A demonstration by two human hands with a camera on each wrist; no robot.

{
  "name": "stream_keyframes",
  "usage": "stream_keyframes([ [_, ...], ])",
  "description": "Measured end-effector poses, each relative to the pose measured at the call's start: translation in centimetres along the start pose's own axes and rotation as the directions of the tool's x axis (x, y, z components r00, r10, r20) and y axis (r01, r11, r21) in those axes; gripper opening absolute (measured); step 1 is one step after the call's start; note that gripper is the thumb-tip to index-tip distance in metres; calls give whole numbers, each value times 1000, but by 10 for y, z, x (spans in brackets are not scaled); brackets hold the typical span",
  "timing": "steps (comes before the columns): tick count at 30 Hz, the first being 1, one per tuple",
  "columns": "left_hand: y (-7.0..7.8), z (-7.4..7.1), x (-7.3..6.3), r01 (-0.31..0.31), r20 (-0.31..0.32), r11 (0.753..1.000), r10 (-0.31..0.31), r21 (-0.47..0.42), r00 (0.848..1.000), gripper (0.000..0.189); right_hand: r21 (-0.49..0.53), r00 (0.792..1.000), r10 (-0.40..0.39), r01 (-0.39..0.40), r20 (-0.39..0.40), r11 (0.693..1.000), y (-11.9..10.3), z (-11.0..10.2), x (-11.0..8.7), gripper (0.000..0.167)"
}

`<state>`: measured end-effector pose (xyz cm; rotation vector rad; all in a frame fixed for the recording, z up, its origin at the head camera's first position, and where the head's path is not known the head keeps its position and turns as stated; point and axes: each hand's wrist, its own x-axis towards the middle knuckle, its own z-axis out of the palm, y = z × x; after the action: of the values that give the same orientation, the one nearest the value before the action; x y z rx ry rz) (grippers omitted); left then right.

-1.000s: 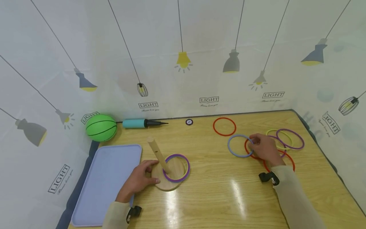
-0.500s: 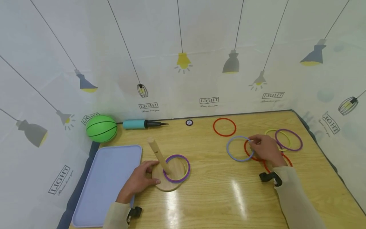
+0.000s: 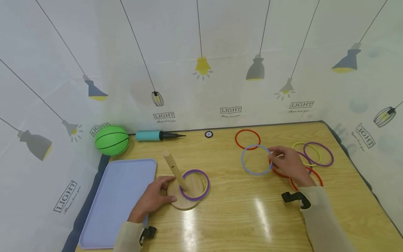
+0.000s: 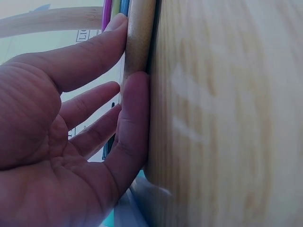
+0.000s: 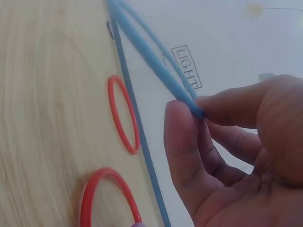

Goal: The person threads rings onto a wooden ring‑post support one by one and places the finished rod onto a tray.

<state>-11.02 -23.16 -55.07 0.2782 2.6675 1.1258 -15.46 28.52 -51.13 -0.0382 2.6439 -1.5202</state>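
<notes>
Right wrist shows one "LIGHT" label (image 5: 187,67), head several; right hand (image 3: 287,163) pinches blue ring (image 3: 257,174), spread left hand (image 3: 153,196) touches peg stand (image 3: 175,172).

Tray (image 3: 126,189) corner hidden behind left sleeve (image 3: 127,238), peg (image 4: 52,21) and nearer red ring (image 5: 86,203) cropped in wrist views, disc (image 3: 209,134) print illegible

You have a free lane over the worktop (image 3: 226,206) between the blue ring (image 3: 258,174) in your right hand (image 3: 288,163) and the wooden base (image 3: 194,185), whose post (image 3: 174,170) stands in the way. Your left hand (image 3: 153,196) and the tray (image 3: 121,196) block the base's left side; loose rings (image 3: 333,159) crowd your right hand.
</notes>
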Motion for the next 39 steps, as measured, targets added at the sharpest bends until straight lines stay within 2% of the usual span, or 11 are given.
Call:
stream_keyframes([
  [10,0,1,5,-27,3,1000,27,4,1000,74,124,1000,-14,15,-1,992,-24,1,-7,45],
  [18,2,2,6,-21,6,1000,21,-15,1000,74,199,995,-103,103,-7,975,-57,5,-16,42],
  [25,4,3,6,-46,-5,999,46,-11,999,73,316,984,-174,175,-31,933,-91,13,-24,38],
  [29,4,4,6,-35,-5,999,35,-17,999,73,380,975,-216,218,-49,899,-111,19,-26,34],
  [34,1,5,4,-34,-10,999,34,-15,999,74,426,966,-252,250,-53,869,-136,29,-27,32],
  [39,-2,-1,1,-48,-12,999,48,1,999,74,511,960,-275,259,-45,820,-163,44,-31,31],
])
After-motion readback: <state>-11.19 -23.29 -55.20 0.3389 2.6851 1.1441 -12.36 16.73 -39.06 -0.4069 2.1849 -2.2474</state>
